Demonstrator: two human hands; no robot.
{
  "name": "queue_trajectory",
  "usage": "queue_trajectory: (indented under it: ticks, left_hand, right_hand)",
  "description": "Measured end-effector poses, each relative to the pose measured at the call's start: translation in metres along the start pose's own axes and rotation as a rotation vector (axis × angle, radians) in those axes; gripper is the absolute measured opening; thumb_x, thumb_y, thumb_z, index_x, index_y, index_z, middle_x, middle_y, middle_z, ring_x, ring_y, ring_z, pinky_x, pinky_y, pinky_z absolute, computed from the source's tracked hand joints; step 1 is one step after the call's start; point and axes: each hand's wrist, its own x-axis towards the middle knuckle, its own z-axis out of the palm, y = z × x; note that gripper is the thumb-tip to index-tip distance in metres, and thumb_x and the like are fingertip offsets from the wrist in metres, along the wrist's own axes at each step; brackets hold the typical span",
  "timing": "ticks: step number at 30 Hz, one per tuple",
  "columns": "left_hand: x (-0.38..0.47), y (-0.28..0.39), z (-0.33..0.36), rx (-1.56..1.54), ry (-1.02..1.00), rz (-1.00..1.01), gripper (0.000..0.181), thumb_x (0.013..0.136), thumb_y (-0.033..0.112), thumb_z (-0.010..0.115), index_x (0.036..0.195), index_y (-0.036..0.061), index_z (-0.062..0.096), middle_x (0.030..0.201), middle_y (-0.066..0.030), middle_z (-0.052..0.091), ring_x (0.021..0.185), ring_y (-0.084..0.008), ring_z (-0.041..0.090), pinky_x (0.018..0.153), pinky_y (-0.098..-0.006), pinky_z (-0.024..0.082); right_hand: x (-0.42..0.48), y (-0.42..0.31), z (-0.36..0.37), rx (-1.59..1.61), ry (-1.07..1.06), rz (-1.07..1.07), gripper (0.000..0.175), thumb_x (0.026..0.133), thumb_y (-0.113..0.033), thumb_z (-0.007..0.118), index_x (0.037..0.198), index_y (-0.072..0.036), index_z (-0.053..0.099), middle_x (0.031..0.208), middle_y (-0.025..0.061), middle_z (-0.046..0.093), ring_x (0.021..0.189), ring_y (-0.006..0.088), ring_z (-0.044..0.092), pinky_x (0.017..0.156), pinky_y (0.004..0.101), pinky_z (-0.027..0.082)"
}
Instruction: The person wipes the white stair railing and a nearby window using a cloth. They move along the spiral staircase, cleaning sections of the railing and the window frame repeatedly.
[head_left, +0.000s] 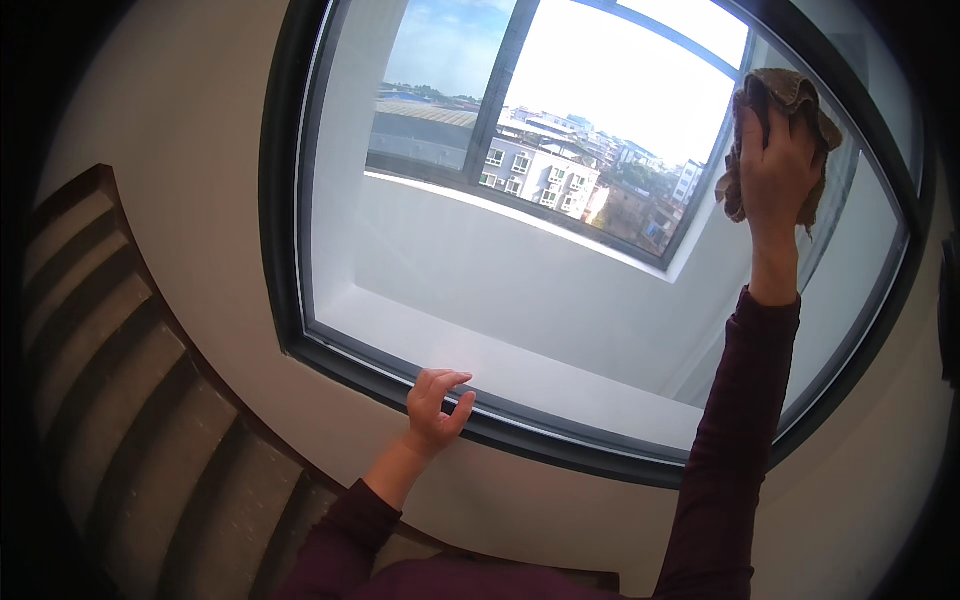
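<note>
My right hand (780, 169) presses a bunched brown cloth (829, 139) to the upper right part of a large glass pane (525, 315), the arm stretched upward. Part of the cloth lies under the palm and fingers. A dark frame (570, 450) surrounds the pane. At its lower edge is my left hand (439, 409), with nothing in it, its fingers bent and the thumb apart from them. Whether the left fingertips touch the glass or frame I cannot tell.
Stairs (142, 465) with a dark red-brown edge run along the lower left. A pale wall (187, 150) surrounds the frame. Behind the glass are a white ledge (480, 345) and a second window with a grey frame (499, 82), with buildings (547, 172) outside.
</note>
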Motion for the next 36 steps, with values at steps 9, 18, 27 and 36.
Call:
queue_trajectory:
  ticks: [9,18,27,36]
  left_hand:
    - [0.007,0.004,-0.016,-0.150,-0.148,-0.098,0.025,0.082,0.004,0.072,0.107,0.0051,0.067,0.102,-0.0093,0.067,0.096,-0.0268,0.063,0.083,-0.0349,0.053]
    - [-0.003,0.000,-0.065,-0.025,-0.277,-0.045,0.038,0.082,0.004,0.070,0.119,0.0067,0.065,0.111,-0.0091,0.065,0.103,-0.0280,0.062,0.091,-0.0382,0.052]
    - [-0.008,-0.009,-0.092,-0.065,-0.282,-0.209,0.036,0.085,0.003,0.067,0.121,0.0048,0.063,0.114,-0.0121,0.064,0.108,-0.0300,0.060,0.094,-0.0385,0.051]
    - [-0.008,-0.003,-0.089,-0.059,-0.165,-0.258,0.031,0.084,-0.001,0.066,0.115,0.0015,0.064,0.108,-0.0133,0.065,0.099,-0.0267,0.064,0.090,-0.0351,0.053]
  right_hand:
    - [0.111,-0.169,0.039,0.327,-0.006,0.194,0.053,0.084,-0.037,0.068,0.129,-0.010,0.064,0.135,0.0168,0.057,0.126,0.0352,0.052,0.116,0.0534,0.028]
    - [0.175,-0.263,0.035,0.210,0.209,0.076,0.051,0.093,-0.035,0.055,0.136,-0.008,0.058,0.139,0.0129,0.056,0.135,0.0312,0.045,0.118,0.0603,0.018]
    - [0.209,-0.355,0.038,0.628,-0.213,-0.098,0.055,0.097,-0.033,0.049,0.141,-0.001,0.050,0.150,0.0205,0.044,0.146,0.0385,0.031,0.119,0.0653,0.012]
    - [0.089,-0.437,-0.014,0.530,-0.148,-0.192,0.050,0.085,-0.021,0.067,0.132,-0.009,0.057,0.125,0.0104,0.062,0.131,0.0316,0.050,0.119,0.0655,0.017]
